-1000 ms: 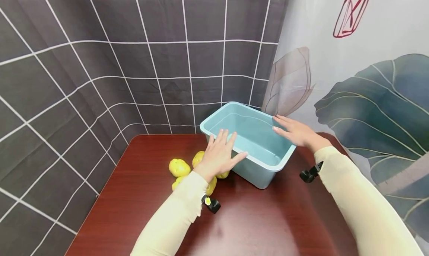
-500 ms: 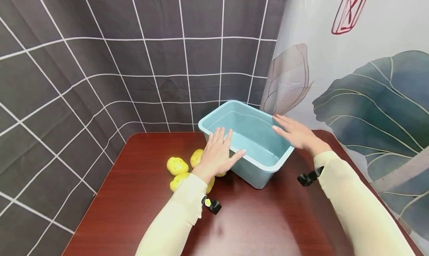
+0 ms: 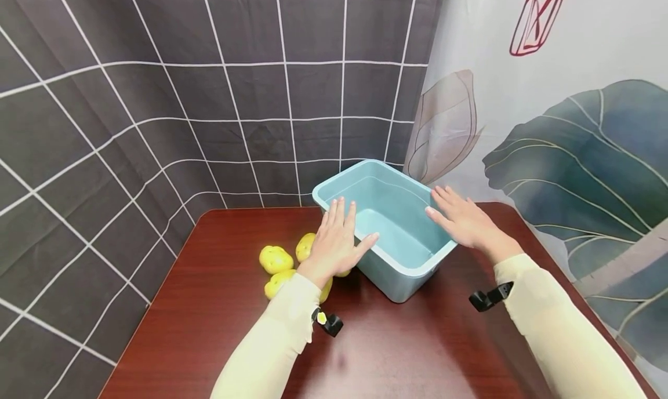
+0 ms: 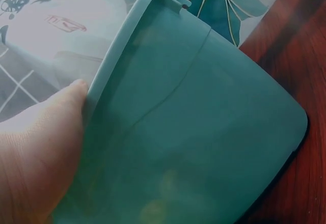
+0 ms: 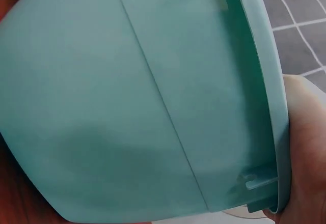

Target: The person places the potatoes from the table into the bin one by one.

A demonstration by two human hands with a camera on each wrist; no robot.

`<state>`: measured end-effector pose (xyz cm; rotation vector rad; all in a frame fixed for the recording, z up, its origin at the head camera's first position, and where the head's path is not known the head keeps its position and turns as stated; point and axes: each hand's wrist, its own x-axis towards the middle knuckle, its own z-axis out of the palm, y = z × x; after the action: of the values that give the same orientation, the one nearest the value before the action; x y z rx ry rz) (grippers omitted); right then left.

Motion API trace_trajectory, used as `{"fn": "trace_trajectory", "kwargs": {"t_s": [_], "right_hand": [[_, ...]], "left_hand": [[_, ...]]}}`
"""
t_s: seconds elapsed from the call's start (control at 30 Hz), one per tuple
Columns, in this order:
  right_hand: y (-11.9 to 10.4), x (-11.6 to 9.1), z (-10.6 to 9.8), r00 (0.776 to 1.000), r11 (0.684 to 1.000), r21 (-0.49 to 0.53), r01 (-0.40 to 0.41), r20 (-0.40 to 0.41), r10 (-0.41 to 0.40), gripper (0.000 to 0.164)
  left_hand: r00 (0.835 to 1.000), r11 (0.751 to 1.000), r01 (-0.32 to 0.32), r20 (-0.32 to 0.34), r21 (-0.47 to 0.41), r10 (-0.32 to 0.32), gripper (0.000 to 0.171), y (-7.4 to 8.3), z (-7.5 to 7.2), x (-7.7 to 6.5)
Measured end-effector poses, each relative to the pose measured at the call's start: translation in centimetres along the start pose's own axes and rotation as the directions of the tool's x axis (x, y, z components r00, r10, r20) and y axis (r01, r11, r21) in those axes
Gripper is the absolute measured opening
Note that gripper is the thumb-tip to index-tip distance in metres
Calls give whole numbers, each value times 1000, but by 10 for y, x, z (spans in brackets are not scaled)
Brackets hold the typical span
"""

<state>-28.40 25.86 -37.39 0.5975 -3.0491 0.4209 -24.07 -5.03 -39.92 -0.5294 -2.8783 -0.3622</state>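
A light-blue plastic bin (image 3: 391,278), with nothing seen inside it, stands slantwise on the table. My left hand (image 3: 330,245) lies with straight fingers along its left rim; the thumb points over the near edge. On the opposite rim, the fingers of my right hand (image 3: 463,220) are extended at the bin's right side. The left wrist view shows the left thumb (image 4: 51,142) at the rim, beside the outer wall (image 4: 204,117). In the right wrist view, part of the right hand (image 5: 309,152) is behind the rim, its fingers mostly hidden.
Several yellow potatoes (image 3: 276,260) lie left of the bin, partly covered by my left hand and forearm. The dark red table (image 3: 219,329) ends at a grey gridded curtain (image 3: 250,91) behind and a white leaf-patterned curtain (image 3: 563,155) on the right.
The bin has turned slightly, its near right corner coming a little towards me. My right hand has moved slightly right and tilted with it. The left hand stays almost in place.
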Motion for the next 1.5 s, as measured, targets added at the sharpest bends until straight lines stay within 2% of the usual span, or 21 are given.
{"fn": "trace_trajectory", "kwargs": {"t_s": [0.37, 0.7, 0.93, 1.2, 1.5], "right_hand": [[-17, -28, 2, 1000, 999, -52, 6, -15, -7, 78], [-36, -51, 7, 994, 987, -126, 95, -33, -100, 75], [-48, -61, 11, 987, 975, -168, 143, -48, -153, 75], [-65, -68, 16, 985, 970, -180, 166, -25, -173, 78], [-84, -78, 19, 978, 966, -159, 205, -10, -209, 77]], "left_hand": [[999, 998, 35, 28, -47, -33, 93, -1, -4, 1], [997, 997, 37, 69, -73, -32, 86, -8, -8, 7], [992, 998, 9, 129, -67, 0, 85, -14, -10, 19], [978, 995, -31, 201, -96, 50, 89, -26, -9, 32], [967, 985, -88, 226, -147, 120, 87, -29, -17, 33]]}}
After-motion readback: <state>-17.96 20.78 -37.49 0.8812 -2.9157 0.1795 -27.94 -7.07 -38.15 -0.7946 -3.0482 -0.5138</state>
